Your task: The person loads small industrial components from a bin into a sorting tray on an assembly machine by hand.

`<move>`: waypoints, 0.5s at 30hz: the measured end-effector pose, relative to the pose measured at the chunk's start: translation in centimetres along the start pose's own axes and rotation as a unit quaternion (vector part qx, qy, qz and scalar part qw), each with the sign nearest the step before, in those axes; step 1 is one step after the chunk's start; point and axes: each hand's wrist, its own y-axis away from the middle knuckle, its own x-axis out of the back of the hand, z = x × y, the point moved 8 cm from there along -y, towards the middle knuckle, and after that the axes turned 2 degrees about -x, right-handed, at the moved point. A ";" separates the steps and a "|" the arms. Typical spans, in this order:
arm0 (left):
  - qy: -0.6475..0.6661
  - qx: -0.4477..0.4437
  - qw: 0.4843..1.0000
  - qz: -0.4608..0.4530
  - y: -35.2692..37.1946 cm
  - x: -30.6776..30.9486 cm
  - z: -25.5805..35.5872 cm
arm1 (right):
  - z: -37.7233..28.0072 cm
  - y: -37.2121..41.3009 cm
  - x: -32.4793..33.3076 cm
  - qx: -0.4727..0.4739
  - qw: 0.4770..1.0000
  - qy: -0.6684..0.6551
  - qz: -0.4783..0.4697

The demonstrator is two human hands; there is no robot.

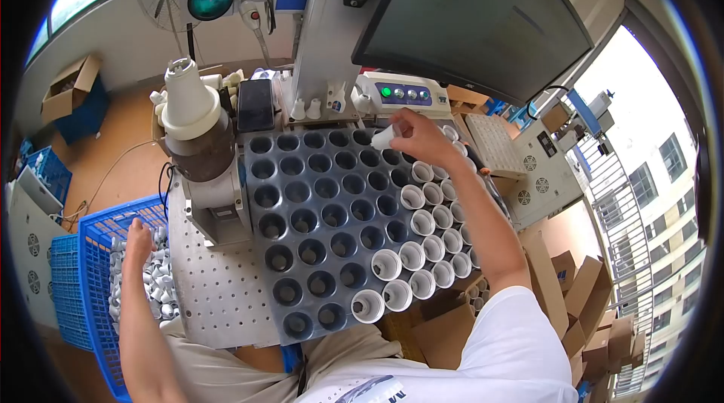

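Note:
My right hand (418, 137) grips a white plastic cup-shaped part (385, 136) over the far rows of a dark grey tray (303, 312) with round pockets. White cups (386, 265) stand in the pockets along the tray's right side, mouths up. Down at the left, my left hand (139, 242) is over a blue plastic basket (96, 282) filled with small white plastic pieces (157, 286). Its fingers look closed; whether a piece is between them is hidden.
Between basket and tray stands a machine fixture with a white cone-shaped top (188, 97) on a perforated metal plate (219, 290). Behind the tray are a control box (400, 92) with a lit green button and a large monitor (475, 18). Cardboard boxes (588, 297) are at the right.

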 end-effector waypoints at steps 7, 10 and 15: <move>0.095 0.052 0.994 0.018 -0.4 4.4 -5.3 | 2.1 0.3 -4.9 0.021 0.989 -0.089 0.117; 0.114 0.101 0.987 0.048 0.2 7.0 -7.0 | 2.5 0.5 -4.6 0.024 0.982 -0.120 0.145; 0.094 0.064 0.992 0.049 -1.7 8.9 -7.5 | 3.1 0.5 -4.8 0.025 0.982 -0.122 0.145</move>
